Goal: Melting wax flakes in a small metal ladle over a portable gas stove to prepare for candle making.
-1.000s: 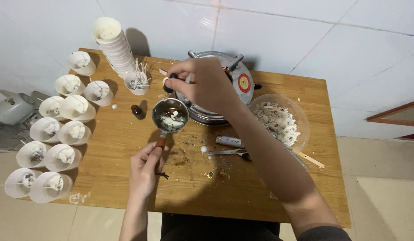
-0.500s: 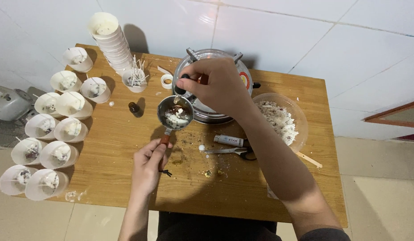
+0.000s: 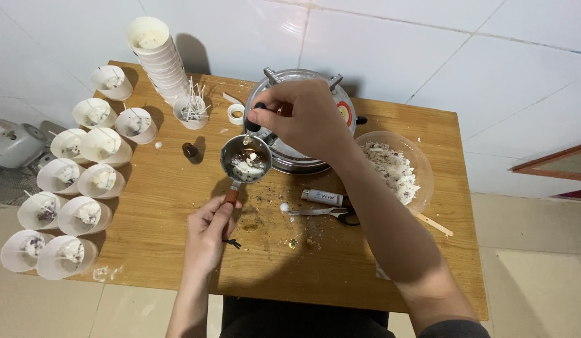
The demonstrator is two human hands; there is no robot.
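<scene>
- The view has settled: against half a second ago almost nothing has shifted, while a second ago the right hand (image 3: 303, 119) was further left and the small metal pot (image 3: 245, 159) sat lower-left of where it is now. So the dropper has come into place and is kept there over the pot.
- The right hand's fingers are closed on a dark-bulbed dropper (image 3: 253, 122), its tip pointing down at the pot's rim.
- The left hand (image 3: 209, 235) has its fingers wrapped round the pot's reddish handle (image 3: 231, 195), holding the pot above the counter (image 3: 178, 206), just in front of a round metal cooker (image 3: 303, 156). White lumps lie in dark liquid inside the pot.
- A small brown bottle (image 3: 189, 150) stands open just left of the pot, its white cap (image 3: 235, 114) near the cooker.
- To the left, many white paper cups (image 3: 90, 216) with wicks crowd the counter's edge; a tall stack of cups (image 3: 156, 53) and a cup of wicks (image 3: 191, 109) stand behind.
- Right of the pot lie a lighter (image 3: 321, 197), scissors (image 3: 321, 213) and a clear bowl of white flakes (image 3: 397, 169); the right forearm crosses above them.
</scene>
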